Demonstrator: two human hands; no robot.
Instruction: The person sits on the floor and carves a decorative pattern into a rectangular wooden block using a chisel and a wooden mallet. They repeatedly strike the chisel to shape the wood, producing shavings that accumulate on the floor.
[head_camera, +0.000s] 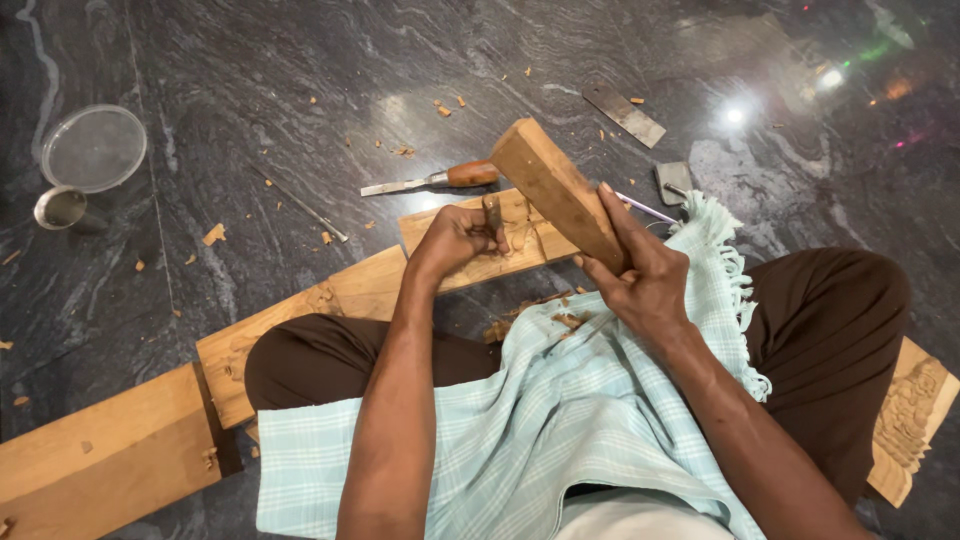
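My left hand (455, 240) is closed around a small chisel (492, 212) whose tip stands on a light wooden board (520, 245) lying in front of my knees. My right hand (640, 275) grips a thick wooden block (555, 190) like a mallet, raised at a slant just above and to the right of the chisel's top. A pale checked cloth (560, 400) covers my lap, with wood chips on it near the board.
A long plank (300, 320) runs under my left leg, and another plank (100, 455) lies at the lower left. A wooden-handled chisel (440, 180), thin metal tools (300, 205), flat blades (625, 113), a round lid (93, 148) and metal cup (60, 207) lie on the dark stone floor. A carved piece (910, 415) sits at right.
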